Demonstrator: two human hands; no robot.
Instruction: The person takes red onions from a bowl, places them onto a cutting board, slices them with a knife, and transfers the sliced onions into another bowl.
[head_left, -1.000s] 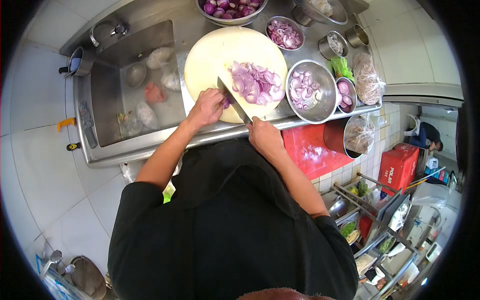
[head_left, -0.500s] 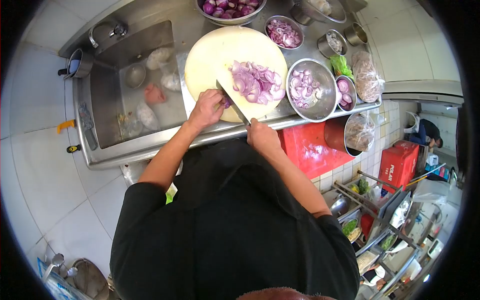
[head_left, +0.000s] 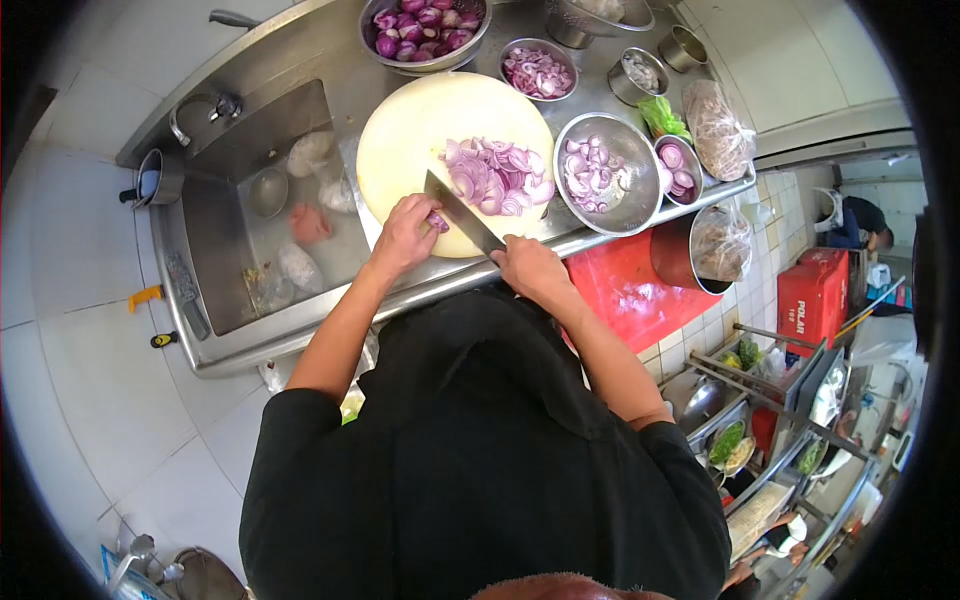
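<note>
A round, cream-coloured cutting board point(head_left: 400, 125) lies at the front of the steel counter. My left hand point(head_left: 402, 240) is closed on a small piece of red onion point(head_left: 437, 221) near the board's lower edge. A broad-bladed knife point(head_left: 464, 216) is in my right hand point(head_left: 533, 268), fingers wrapped round its handle. The blade points up and left, its tip close to the left fingertips and the onion piece. Just beyond the blade lies a loose heap of sliced red onion point(head_left: 498, 175). Part of the onion piece is hidden by my left fingers.
Left of the board is a sink point(head_left: 215, 215) with bags in water. A bowl of whole red onions point(head_left: 425, 62) stands behind. To the right are a bowl of sliced onion point(head_left: 540, 92), a larger steel bowl point(head_left: 640, 185) and a plastic bag point(head_left: 715, 130). A seated person point(head_left: 860, 222) is far right.
The whole view has shifted and turned slightly. The knife blade now shows more of its flat side, and more of the onion piece is visible by my left fingers.
</note>
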